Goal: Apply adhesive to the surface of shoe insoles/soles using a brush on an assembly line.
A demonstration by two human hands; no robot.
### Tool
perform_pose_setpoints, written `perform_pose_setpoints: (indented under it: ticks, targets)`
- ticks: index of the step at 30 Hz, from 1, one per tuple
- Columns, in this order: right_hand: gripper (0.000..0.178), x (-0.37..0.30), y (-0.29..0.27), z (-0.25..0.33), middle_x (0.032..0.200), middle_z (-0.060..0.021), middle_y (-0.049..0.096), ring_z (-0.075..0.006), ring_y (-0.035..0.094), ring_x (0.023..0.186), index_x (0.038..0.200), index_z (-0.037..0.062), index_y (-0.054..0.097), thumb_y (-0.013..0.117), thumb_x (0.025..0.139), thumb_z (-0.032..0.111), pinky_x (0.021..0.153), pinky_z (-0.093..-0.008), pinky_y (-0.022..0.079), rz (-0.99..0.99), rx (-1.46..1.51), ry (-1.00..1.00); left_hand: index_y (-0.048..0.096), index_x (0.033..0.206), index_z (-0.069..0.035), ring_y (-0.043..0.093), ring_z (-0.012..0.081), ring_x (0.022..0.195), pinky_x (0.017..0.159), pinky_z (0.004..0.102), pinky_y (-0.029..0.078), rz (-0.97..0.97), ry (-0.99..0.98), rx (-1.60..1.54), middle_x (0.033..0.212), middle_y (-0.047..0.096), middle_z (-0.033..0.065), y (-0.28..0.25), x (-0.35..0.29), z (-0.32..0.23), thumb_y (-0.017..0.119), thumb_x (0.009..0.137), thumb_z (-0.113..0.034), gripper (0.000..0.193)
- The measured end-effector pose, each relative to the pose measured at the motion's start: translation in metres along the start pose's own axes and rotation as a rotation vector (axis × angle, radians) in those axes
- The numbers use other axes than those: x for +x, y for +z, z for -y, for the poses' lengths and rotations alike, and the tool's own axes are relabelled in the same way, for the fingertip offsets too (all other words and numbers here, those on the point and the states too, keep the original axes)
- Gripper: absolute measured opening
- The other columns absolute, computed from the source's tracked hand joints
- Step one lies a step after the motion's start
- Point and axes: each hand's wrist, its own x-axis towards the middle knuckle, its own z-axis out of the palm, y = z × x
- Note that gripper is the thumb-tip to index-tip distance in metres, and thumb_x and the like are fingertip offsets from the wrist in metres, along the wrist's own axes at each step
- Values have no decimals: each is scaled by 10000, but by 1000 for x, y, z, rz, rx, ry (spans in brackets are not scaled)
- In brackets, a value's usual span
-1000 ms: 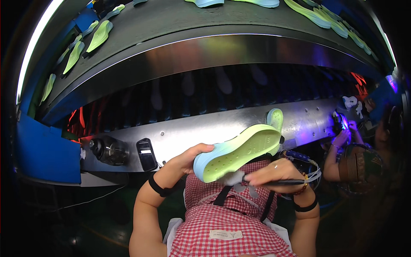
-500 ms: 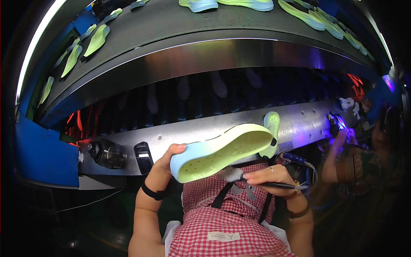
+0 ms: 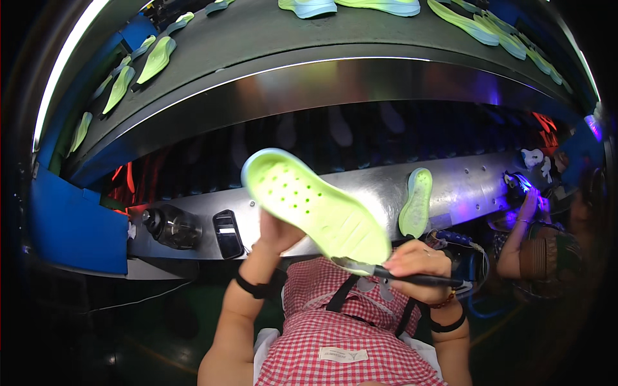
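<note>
From where I stand, the largest thing is the dark belt (image 3: 257, 45) at the far side, which carries a number of green and blue soles (image 3: 157, 59). In front of it runs the long metal bench (image 3: 380, 186). Then comes the big green sole (image 3: 315, 212), which is in the air above the near edge of the bench, tilted, with its hollow inner face turned upward. The person's left hand (image 3: 278, 233) grasps it from below, close to the end with small holes; the fingers are hidden behind it, so I cannot tell how firmly they press. In my judgement this sole is light, made of something like foam, stiff enough to keep its form but ready to bend a little, and not fragile. The inside might be slippery if it is wet, so I would take hold of it by the outer side wall near the middle, and keep the fingers out of the hollow. A second sole (image 3: 416, 202) lies on the bench, near the held one but apart from it. Toward the other end stand a dark clear bottle (image 3: 172, 227) and, beside it, a black phone (image 3: 228, 234). The most slender thing is the brush (image 3: 428, 279): the right hand (image 3: 420, 262) is closed around its black handle, and its bristles seem to touch the rim at the sole's plain end.
</note>
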Motion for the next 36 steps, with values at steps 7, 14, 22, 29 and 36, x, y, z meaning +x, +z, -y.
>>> perform_pose_setpoints:
  ticks: [7, 14, 22, 29, 36]
  targets:
    - [171, 4, 22, -55, 862, -106, 632, -153, 599, 774, 874, 10, 654, 668, 705, 26, 691, -239, 477, -121, 10, 429, 278, 1329, -80, 398, 394, 1148, 975, 518, 303, -217, -161, 203, 1272, 376, 235, 5, 13, 59, 121, 772, -725, 867]
    - [168, 16, 46, -46, 816, -25, 644, -156, 606, 774, 809, 104, 638, 676, 646, 85, 714, -295, 410, -15, -522, -91, 348, 1272, -65, 454, 350, 1088, 946, 454, 360, -289, 21, 168, 1190, 462, 199, 11, 19, 58, 155, 746, -755, 889]
    - [189, 25, 19, -15, 791, -51, 649, -194, 619, 732, 830, 69, 648, 690, 646, 52, 692, -297, 438, 27, -235, -10, 405, 1218, -70, 500, 342, 1006, 875, 477, 403, -168, 139, 165, 1027, 545, 162, 30, 12, 52, 249, 754, -738, 829]
    - [208, 24, 33, -5, 815, -73, 651, -204, 622, 771, 845, 20, 640, 688, 642, 26, 710, -300, 458, 155, -215, -85, 370, 1264, -88, 472, 355, 1063, 913, 473, 378, 103, 153, 66, 1130, 510, 170, 46, 24, 51, 224, 761, -733, 831]
    - [232, 16, 18, -12, 888, -100, 647, -216, 612, 852, 895, 38, 650, 700, 669, 23, 777, -305, 477, 248, -50, 26, 385, 1249, -63, 492, 290, 1058, 894, 427, 420, 198, 210, 233, 1168, 483, 156, 58, 25, 34, 299, 742, -731, 843]
